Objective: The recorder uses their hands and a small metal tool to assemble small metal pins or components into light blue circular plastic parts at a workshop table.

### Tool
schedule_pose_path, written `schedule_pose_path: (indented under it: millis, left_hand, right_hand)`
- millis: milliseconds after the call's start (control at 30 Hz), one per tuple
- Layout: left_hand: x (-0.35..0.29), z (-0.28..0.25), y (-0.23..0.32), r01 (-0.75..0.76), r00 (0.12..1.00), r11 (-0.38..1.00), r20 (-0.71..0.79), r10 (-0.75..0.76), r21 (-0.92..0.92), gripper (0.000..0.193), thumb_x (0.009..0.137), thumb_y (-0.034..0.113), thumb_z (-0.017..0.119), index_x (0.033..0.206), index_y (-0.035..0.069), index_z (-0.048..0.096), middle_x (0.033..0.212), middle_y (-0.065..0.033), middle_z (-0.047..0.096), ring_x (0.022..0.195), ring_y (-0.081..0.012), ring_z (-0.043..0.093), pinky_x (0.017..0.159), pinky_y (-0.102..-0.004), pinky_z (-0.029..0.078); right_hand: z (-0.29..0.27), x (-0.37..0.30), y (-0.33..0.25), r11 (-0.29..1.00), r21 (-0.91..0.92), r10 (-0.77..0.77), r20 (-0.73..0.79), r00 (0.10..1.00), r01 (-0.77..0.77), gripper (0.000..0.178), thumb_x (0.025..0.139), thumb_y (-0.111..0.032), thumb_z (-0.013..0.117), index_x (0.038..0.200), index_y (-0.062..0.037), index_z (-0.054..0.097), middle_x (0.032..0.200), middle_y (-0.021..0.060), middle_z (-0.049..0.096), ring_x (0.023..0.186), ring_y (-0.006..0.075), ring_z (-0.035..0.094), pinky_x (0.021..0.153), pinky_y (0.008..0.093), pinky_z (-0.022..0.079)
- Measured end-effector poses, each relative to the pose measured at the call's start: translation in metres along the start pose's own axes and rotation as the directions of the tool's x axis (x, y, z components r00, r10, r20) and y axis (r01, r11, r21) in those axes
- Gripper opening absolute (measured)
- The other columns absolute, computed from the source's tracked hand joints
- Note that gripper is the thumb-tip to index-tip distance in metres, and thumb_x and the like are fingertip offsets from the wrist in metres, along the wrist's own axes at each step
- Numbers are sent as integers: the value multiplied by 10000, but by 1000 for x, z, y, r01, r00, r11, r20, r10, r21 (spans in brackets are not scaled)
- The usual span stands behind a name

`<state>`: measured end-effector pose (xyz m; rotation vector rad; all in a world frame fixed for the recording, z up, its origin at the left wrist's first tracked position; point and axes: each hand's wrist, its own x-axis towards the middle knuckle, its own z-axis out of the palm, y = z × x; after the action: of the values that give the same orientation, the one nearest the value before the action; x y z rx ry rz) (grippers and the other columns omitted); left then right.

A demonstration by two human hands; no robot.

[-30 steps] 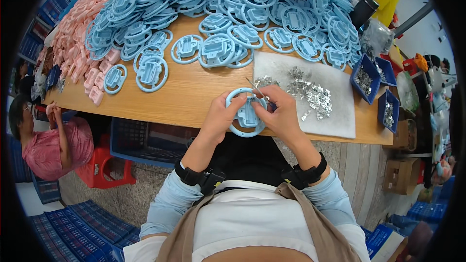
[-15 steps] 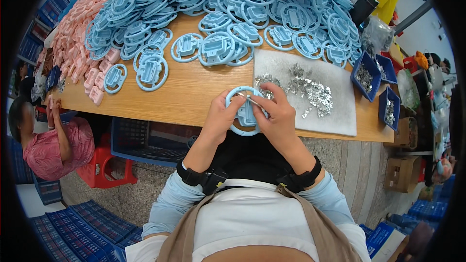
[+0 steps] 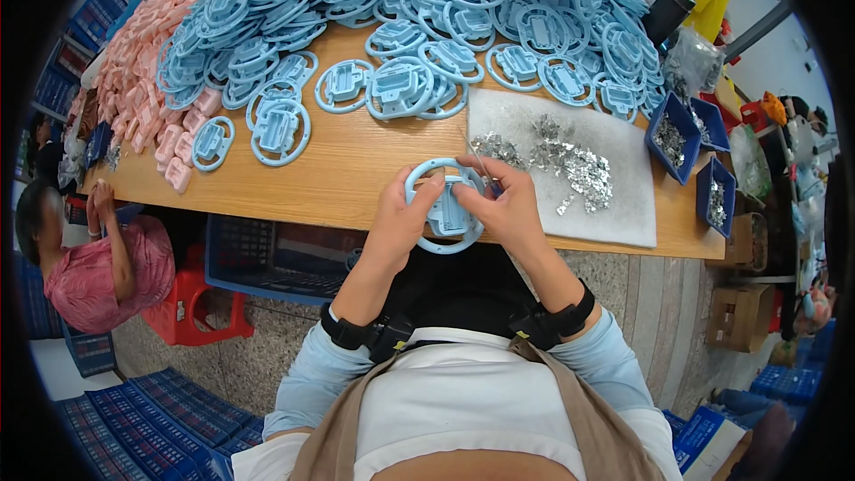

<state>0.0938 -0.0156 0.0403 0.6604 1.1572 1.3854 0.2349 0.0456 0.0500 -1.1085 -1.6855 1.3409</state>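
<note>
Between my hands, at the table's near edge, is a light blue plastic ring part (image 3: pixel 452 223), shaped like a toy steering wheel with a boxy centre. My left hand (image 3: pixel 401 214) grips its left rim, thumb over the upper centre. My right hand (image 3: pixel 506 207) is at the right side, its thumb pressed on the upper part of the centre. A thin metal tool (image 3: pixel 485 174), perhaps tweezers, is tucked in the right fingers. Small shiny metal pieces (image 3: pixel 583 174) lie heaped on a white foam sheet (image 3: pixel 623 214) just right of my hands.
A big pile of the same blue parts (image 3: pixel 401 0) covers the table's back, beside a pink heap (image 3: pixel 147 62). Blue bins (image 3: pixel 672 142) of metal pieces stand at the right. An empty-looking blue crate (image 3: pixel 267 258) sits below the edge. A person in pink (image 3: pixel 111 267) sits left.
The right thumb has come down onto the part's centre, and the metal tool has swung from lying across the part to the right, among the fingers. The ring part shifted slightly left.
</note>
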Motion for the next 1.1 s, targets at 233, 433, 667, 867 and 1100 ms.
schedule_pose_path:
  millis: [233, 433, 667, 867, 1100]
  left_hand:
    - [-32, -33, 0, 231, 971, 910, 28, -236, -344, 286, 871, 225, 578, 1061, 14, 545, 930, -58, 601, 814, -116, 597, 658, -235, 489]
    - [-66, -63, 2, 62, 963, 990, -255, -93, -127, 277, 819, 232, 615, 952, -10, 615, 829, -69, 639, 719, -118, 616, 629, -237, 489]
    - [-123, -137, -25, 82, 863, 972, -472, -179, -218, 290, 817, 197, 621, 993, -32, 605, 869, -73, 634, 751, -127, 606, 648, -253, 486]
    - [-102, -202, -28, -34, 620, 430, -318, 717, 902, 454, 786, 196, 661, 1131, -52, 502, 1147, -171, 521, 1041, -249, 517, 881, -339, 407]
    - [13, -222, 35, 234, 642, 132, -255, 723, 963, 475, 769, 384, 635, 1025, -12, 569, 1136, -197, 524, 1079, -350, 459, 922, -410, 349]
  right_hand:
    - [24, -6, -11, 978, -136, -144, 99, 985, 156, 368, 651, -150, 678, 990, -13, 641, 768, 69, 561, 581, 131, 483, 518, 255, 388]
    - [64, -15, -13, 982, -73, -138, 348, 927, 174, 355, 678, -178, 684, 994, -21, 641, 770, 89, 547, 625, 181, 525, 548, 284, 414]
    - [95, -26, -7, 925, -27, -266, 666, 696, 380, 318, 736, -198, 677, 988, -13, 614, 943, 135, 581, 766, 263, 583, 642, 323, 473]
    - [74, -16, -7, 929, -65, -223, 689, 689, 365, 206, 765, -176, 635, 915, -35, 634, 827, 132, 627, 740, 282, 598, 645, 348, 466]
    - [43, -27, 3, 977, -33, -153, 589, 794, 212, 155, 801, -162, 602, 834, -16, 642, 700, 132, 625, 609, 261, 587, 573, 327, 449]
